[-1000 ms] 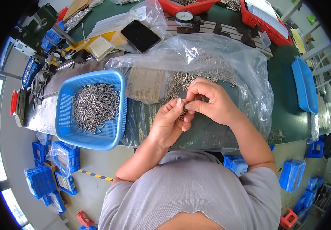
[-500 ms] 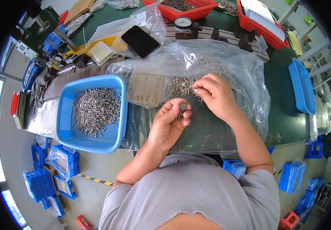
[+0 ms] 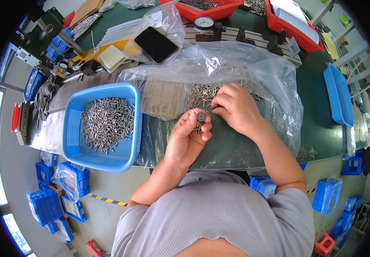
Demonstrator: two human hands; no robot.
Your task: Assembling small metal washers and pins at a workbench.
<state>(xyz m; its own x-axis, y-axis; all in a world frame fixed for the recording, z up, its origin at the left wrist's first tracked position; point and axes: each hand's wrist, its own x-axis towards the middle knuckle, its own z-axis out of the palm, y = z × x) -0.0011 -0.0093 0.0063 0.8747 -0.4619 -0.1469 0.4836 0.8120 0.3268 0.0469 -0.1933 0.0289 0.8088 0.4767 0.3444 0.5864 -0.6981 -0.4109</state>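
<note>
In my left hand [image 3: 187, 135] is a small round grey metal gauge [image 3: 200, 117], pinched by the thumb and fingers. Several small metal pins [image 3: 197, 129] also lie in its curled fingers. Just to the right, my right hand [image 3: 236, 109] has its thumb and fingertips pinched together beside the gauge; what they hold, if anything, is too small to make out. Behind both hands a loose pile of metal pins [image 3: 202, 93] spills out of a clear plastic bag [image 3: 274, 75]. A blue basket [image 3: 101, 165] at the left holds a heap of similar pins.
A brown paper label [image 3: 162, 98] lies under the bag's left part. Beyond it are a black phone [image 3: 156, 44] and a dial gauge [image 3: 203, 24] on a metal rail. Red baskets [image 3: 294, 30] stand at the back; a blue tray [image 3: 338, 96] sits at the right edge.
My right hand has come from the pile toward my left hand, its fingertips now close to the round gauge. The left hand has stayed nearly in place, shifting slightly.
</note>
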